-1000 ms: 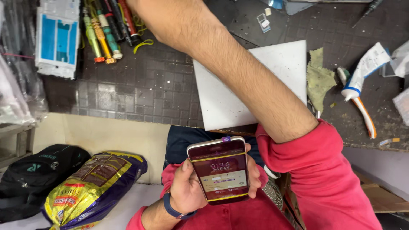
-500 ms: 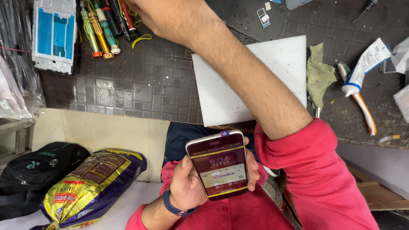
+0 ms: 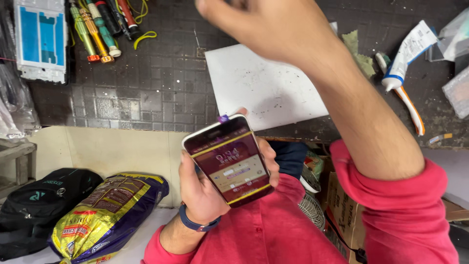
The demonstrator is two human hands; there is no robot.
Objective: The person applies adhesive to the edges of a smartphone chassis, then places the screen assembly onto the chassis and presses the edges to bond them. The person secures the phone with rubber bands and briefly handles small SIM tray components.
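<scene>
**Left hand grips a lit phone, right hand raised over the work mat**

The left hand [image 3: 205,188] holds a smartphone [image 3: 228,160] with its screen on, showing a dark red picture with yellow bands. The fingers [image 3: 270,164] are curled around the right edge of the phone and the thumb lies along its left edge, so the phone is gripped firmly and tilted a little. A blue band [image 3: 195,222] sits on this wrist, below the palm.

The right hand [image 3: 266,27] is lifted above the phone, near the top of the view. It is blurred and its fingers are partly cut off, so I cannot tell if they are open or closed, or if they hold something. The red sleeve [image 3: 395,205] covers this arm from the elbow.

Beyond the fingertips of the left hand lies a white sheet [image 3: 264,93] on the dark mat [image 3: 146,83]. To the far left of the right hand are several screwdrivers [image 3: 97,29] and a phone frame [image 3: 40,41]. To its right lie a white tube [image 3: 408,51] and a toothbrush [image 3: 408,105]. Below the left wrist, on the floor side, a yellow and purple bag [image 3: 105,215] rests beside a black backpack [image 3: 36,205].
</scene>
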